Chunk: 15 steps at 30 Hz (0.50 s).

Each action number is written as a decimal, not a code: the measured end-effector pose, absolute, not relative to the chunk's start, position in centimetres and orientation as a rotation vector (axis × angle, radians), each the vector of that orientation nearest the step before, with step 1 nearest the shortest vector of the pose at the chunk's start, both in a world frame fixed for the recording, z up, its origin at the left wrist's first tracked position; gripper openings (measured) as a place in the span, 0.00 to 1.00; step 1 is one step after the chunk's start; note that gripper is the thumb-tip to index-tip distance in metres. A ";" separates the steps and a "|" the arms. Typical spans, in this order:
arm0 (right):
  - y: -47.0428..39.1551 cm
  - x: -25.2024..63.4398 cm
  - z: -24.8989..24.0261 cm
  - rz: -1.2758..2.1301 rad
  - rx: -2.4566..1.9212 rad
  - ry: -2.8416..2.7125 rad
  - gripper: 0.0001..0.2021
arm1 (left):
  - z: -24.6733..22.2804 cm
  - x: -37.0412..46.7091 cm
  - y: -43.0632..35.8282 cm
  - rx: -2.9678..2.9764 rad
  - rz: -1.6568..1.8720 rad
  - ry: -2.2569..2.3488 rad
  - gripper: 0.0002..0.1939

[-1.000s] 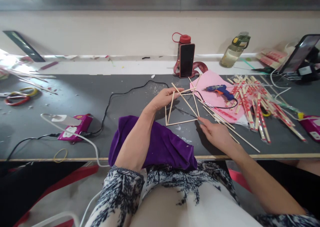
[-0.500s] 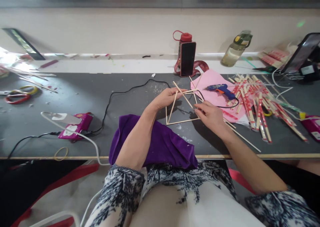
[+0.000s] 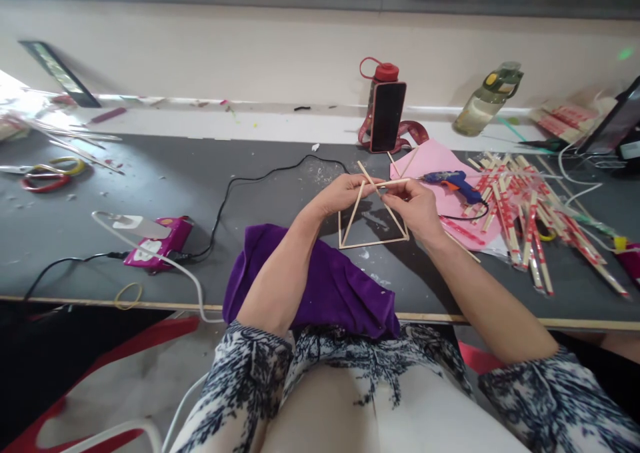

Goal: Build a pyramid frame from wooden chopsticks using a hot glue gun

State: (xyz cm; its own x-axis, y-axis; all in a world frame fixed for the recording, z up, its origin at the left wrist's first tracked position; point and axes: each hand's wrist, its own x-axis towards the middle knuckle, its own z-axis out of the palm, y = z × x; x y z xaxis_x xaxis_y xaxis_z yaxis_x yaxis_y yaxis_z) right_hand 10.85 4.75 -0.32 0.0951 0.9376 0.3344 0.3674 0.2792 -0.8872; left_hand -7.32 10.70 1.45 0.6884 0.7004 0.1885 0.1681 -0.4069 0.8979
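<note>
A frame of thin wooden sticks (image 3: 375, 244), which look like chopsticks, stands on the grey table, with slanting sticks crossing near its top. My left hand (image 3: 345, 193) is closed on the frame's upper left part, by the crossing. At the upper right my right hand (image 3: 417, 208) pinches a light wooden stick (image 3: 395, 183) that lies across the top between both hands. My fingers hide part of the joint. Just right of my right hand, a blue glue gun (image 3: 457, 186) rests on a pink sheet (image 3: 430, 156).
Several chopsticks in red-printed wrappers (image 3: 530, 213) are piled at right. Behind stand a phone (image 3: 389, 116) against a red-capped bottle (image 3: 386, 73) and a green-lidded bottle (image 3: 483, 103). A purple cloth (image 3: 320, 286) lies under my left forearm. Scissors (image 3: 53, 173) and a magenta power strip (image 3: 160, 243) are at left.
My right hand has moved up from the frame's lower right to its top, close to my left hand. A long stick jutting out below my right hand no longer shows there. The view has shifted slightly.
</note>
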 end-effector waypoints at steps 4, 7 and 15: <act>5.0 10.3 0.1 0.702 -1.181 -1.380 0.13 | 1.4 -7.3 10.7 1.978 0.708 0.676 0.23; 4.8 10.0 0.5 0.645 -1.196 -1.415 0.10 | 1.2 -7.2 10.8 2.022 0.719 0.711 0.24; 4.7 9.9 0.5 0.649 -1.160 -1.433 0.09 | 1.1 -7.0 10.8 2.085 0.726 0.720 0.23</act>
State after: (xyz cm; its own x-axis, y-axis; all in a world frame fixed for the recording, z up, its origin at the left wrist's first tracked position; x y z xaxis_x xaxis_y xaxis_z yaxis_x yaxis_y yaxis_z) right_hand 9.91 4.67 0.50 0.1098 0.9060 0.4089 0.2900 0.3643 -0.8850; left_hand -7.03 10.82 1.06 0.6736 0.6969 0.2461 0.2400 -0.5212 0.8190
